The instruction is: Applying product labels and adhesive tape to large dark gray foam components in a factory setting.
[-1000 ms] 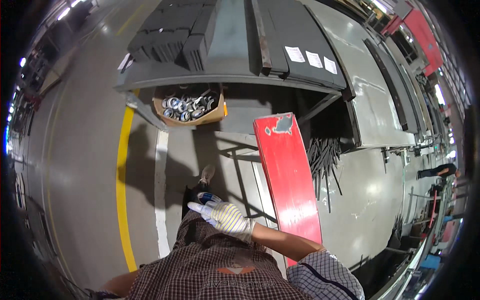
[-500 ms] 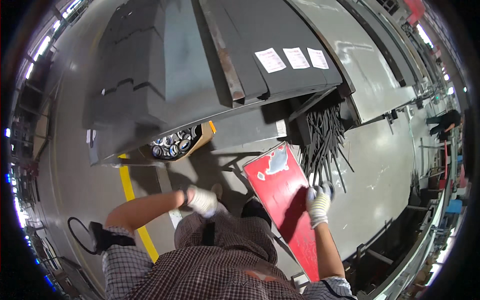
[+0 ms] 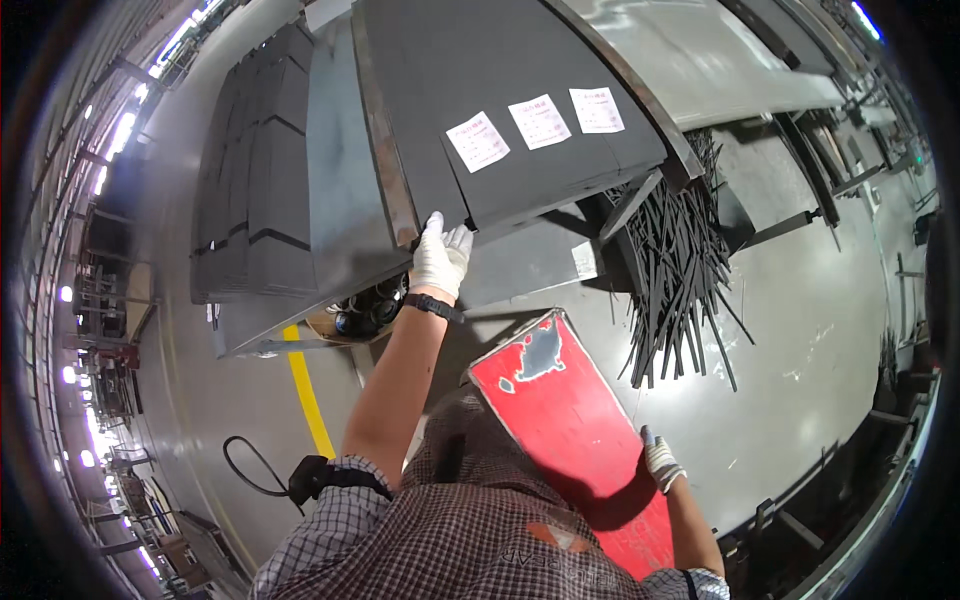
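Head cam, L hand (image 3: pixel 440 262) nr dk panels (image 3: pixel 500 65), 3 printed labels (image 3: pixel 539 122)

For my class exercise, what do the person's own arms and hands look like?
The left hand wears a whitish glove, with a black wristband below it. The right hand wears a pale glove with greyish fingertips. The left sleeve and right sleeve are light with dark checks. A black device sits on the left sleeve, a looped cable beside it.
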Available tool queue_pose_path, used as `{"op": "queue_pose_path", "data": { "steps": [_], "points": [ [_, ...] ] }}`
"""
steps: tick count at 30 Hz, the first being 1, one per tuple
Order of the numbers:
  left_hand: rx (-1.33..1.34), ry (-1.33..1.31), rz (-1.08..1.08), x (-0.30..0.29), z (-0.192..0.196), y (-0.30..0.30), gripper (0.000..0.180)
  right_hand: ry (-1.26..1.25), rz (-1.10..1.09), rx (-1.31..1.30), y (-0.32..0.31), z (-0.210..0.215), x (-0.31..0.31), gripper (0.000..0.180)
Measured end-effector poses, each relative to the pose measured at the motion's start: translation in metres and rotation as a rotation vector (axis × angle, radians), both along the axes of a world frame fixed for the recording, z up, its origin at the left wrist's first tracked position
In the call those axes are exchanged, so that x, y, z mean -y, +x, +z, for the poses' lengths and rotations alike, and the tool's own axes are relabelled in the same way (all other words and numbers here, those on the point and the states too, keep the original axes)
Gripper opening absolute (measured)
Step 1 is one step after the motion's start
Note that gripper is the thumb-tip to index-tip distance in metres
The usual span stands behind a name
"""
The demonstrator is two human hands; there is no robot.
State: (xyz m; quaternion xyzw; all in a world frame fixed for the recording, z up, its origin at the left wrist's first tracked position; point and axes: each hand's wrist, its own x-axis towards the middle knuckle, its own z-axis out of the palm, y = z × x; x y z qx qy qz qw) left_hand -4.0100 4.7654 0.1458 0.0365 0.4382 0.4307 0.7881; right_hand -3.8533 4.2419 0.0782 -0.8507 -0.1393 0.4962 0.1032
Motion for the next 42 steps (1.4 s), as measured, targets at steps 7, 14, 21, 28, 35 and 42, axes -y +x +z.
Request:
{"op": "queue_pose_path", "data": {
  "steps": [7, 14, 21, 28, 35, 42],
  "points": [
    [-0.052, 0.184, 0.101, -0.018, -0.02, 0.01, 0.066, 0.051, -0.125, -0.122, 0.042, 0.024, -0.018, 0.088],
    [-0.155, 0.174, -0.378, 0.006, -0.047, -0.007, 0.043, 0.134, 0.031, 0.237, 0.075, -0.016, -0.037, 0.044],
    [-0.17, -0.561, -0.052, -0.005, 0.017, 0.059, 0.054, 0.913, -0.718, -0.425, 0.037, 0.1, -0.349, 0.033],
    [-0.032, -0.361, -0.16, -0.003, 0.006, 0.059, 0.052, 0.763, -1.083, -0.437, -0.011, 0.041, -0.475, 0.079],
    [0.025, -0.3, -0.193, 0.01, 0.037, 0.063, 0.056, 0.752, -1.324, -0.666, -0.021, 0.081, -0.481, 0.052],
    [-0.005, -0.058, -0.268, 0.063, 0.043, 0.054, 0.047, 0.863, -1.16, -0.614, -0.018, 0.078, -0.422, 0.052]
  ]
}}
